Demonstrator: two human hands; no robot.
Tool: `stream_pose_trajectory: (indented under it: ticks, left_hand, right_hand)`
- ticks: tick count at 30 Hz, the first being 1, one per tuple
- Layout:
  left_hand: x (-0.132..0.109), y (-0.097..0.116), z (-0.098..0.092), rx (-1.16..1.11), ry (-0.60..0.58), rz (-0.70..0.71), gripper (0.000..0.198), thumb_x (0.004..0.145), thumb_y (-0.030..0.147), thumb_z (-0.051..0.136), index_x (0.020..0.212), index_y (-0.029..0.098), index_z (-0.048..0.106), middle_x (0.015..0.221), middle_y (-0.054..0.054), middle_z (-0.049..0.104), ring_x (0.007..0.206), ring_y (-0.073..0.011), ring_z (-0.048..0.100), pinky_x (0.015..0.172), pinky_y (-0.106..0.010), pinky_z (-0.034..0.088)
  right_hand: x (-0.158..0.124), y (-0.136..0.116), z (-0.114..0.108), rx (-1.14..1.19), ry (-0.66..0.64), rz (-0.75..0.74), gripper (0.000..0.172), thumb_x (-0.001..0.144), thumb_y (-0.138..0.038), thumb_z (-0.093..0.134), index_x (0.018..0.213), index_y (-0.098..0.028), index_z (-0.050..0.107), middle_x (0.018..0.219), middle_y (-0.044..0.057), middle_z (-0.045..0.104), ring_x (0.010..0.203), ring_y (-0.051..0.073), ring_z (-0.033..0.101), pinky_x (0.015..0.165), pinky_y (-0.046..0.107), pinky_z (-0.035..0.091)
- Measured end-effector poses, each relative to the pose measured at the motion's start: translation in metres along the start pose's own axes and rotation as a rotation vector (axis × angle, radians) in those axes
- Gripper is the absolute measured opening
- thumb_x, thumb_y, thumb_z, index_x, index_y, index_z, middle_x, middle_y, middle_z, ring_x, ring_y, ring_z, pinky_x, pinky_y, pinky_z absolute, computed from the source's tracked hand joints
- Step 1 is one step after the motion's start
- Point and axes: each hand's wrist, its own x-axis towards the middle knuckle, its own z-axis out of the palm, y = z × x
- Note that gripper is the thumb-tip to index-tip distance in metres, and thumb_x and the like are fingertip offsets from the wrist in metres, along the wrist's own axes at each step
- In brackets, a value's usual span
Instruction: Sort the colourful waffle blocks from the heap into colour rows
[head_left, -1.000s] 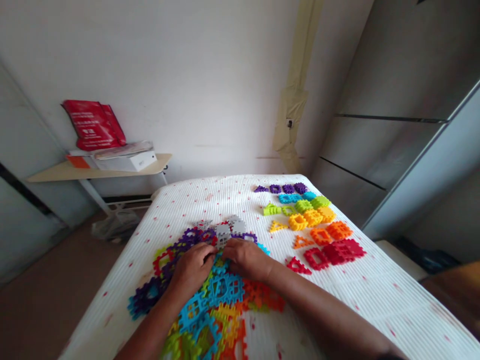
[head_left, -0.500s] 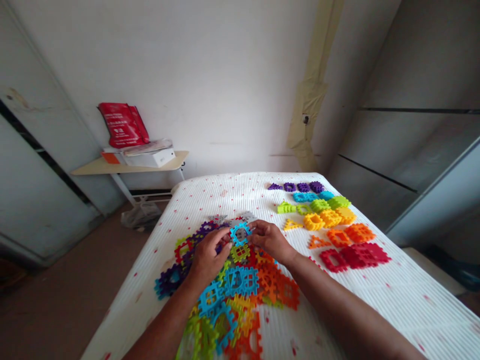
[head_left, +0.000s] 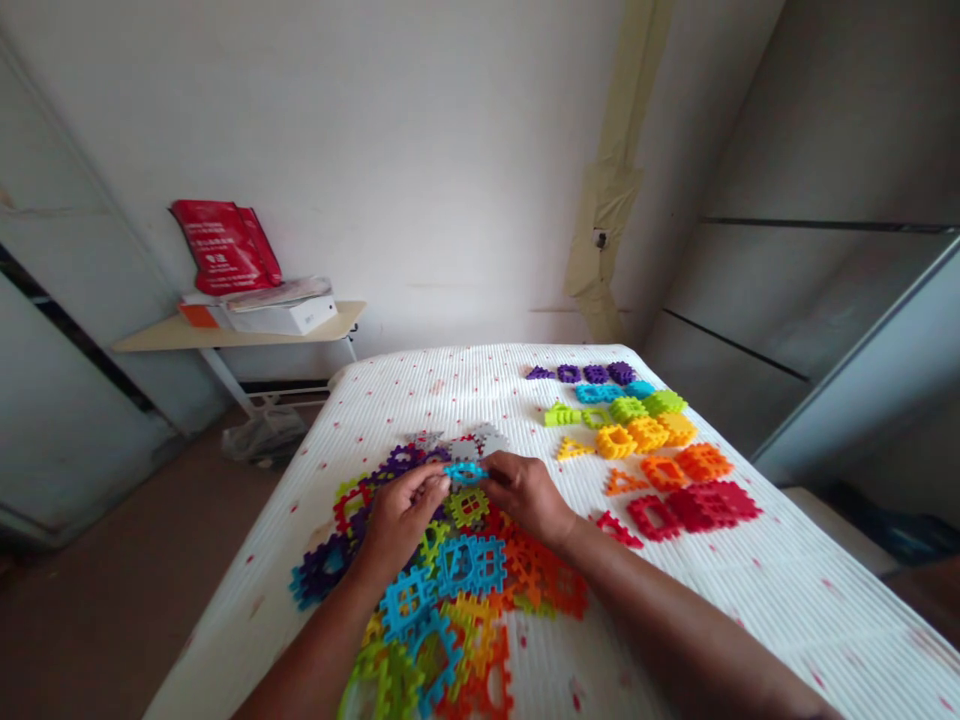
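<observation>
Between my two hands is a blue interlocking building tile (head_left: 464,472) with toothed edges, tilted so it looks thin. My left hand (head_left: 405,512) pinches its left edge, while my right hand (head_left: 525,492) grips the right edge. Beneath them spreads a mixed pile of plastic tiles, among them a green window tile (head_left: 468,508), blue tiles (head_left: 472,564), orange tiles (head_left: 551,575) and purple tiles (head_left: 330,565). Grey tiles (head_left: 480,443) lie at the pile's far side. My forearms cover some of the pile.
Colour-sorted rows sit at the right of the bed: purple pieces (head_left: 595,374), blue pieces (head_left: 598,393), green pieces (head_left: 628,408), yellow pieces (head_left: 648,434), orange pieces (head_left: 703,462) and red pieces (head_left: 712,507). A side table (head_left: 161,334) stands at the left, bearing a red bag (head_left: 225,245).
The blue tile has tipped from facing me to nearly edge-on, still held by both hands. The whole view has shifted slightly, moving the scene leftward.
</observation>
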Motion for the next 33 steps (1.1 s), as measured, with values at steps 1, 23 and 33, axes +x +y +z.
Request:
stream_pose_trajectory:
  ticks: [1, 23, 33]
  left_hand:
    - [0.000, 0.000, 0.000, -0.043, -0.007, -0.022, 0.040, 0.075, 0.044, 0.055, 0.102, 0.016, 0.064, 0.080, -0.005, 0.070, 0.075, -0.0184, 0.063, 0.070, -0.029, 0.048]
    - [0.005, 0.002, -0.001, -0.289, 0.014, -0.156, 0.050, 0.068, 0.030, 0.062, 0.116, 0.017, 0.051, 0.072, 0.001, 0.061, 0.062, -0.0121, 0.056, 0.059, -0.023, 0.044]
    - [0.000, 0.012, 0.003, -0.281, -0.049, -0.173, 0.061, 0.068, 0.033, 0.063, 0.123, 0.017, 0.042, 0.073, 0.000, 0.063, 0.066, -0.0135, 0.057, 0.064, -0.025, 0.043]
  right_hand:
    - [-0.001, -0.003, -0.001, -0.153, 0.008, -0.096, 0.010, 0.083, -0.023, 0.049, 0.083, -0.018, 0.058, 0.069, 0.000, 0.056, 0.063, 0.011, 0.048, 0.058, 0.023, 0.035]
    - [0.001, -0.026, -0.006, -0.573, -0.084, -0.228, 0.036, 0.078, -0.042, 0.057, 0.106, -0.019, 0.054, 0.097, 0.007, 0.059, 0.087, 0.020, 0.052, 0.072, 0.031, 0.041]
    - [0.013, -0.044, -0.003, -0.760, -0.217, -0.270, 0.036, 0.073, -0.035, 0.061, 0.102, -0.015, 0.052, 0.091, 0.008, 0.060, 0.086, 0.023, 0.051, 0.071, 0.035, 0.042]
